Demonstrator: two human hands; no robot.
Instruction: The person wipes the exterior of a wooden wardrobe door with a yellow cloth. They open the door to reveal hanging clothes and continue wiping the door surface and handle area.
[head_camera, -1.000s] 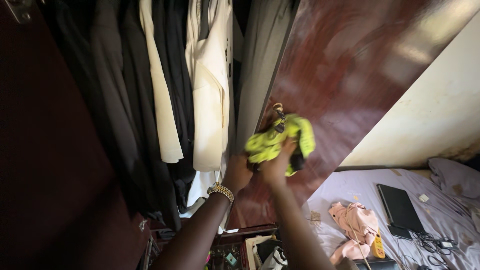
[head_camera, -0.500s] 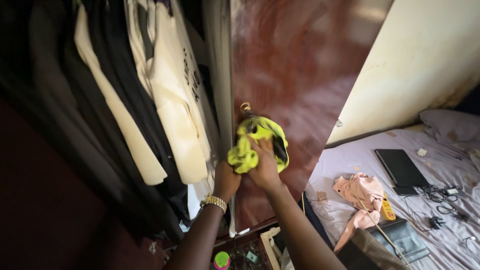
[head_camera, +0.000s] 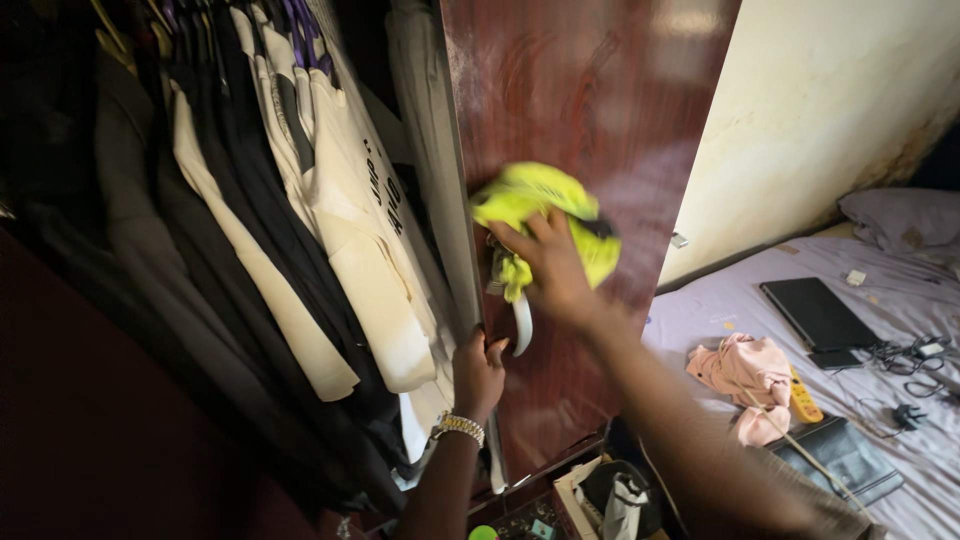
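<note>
Head view, right hand (head_camera: 555, 270) gripping yellow cloth (head_camera: 540, 200) against red-brown wardrobe door (head_camera: 590, 110), left hand (head_camera: 478, 370) closed on door edge.

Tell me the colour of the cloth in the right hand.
Bright neon yellow-green cloth, pressed by the right hand against the door; head view.
</note>
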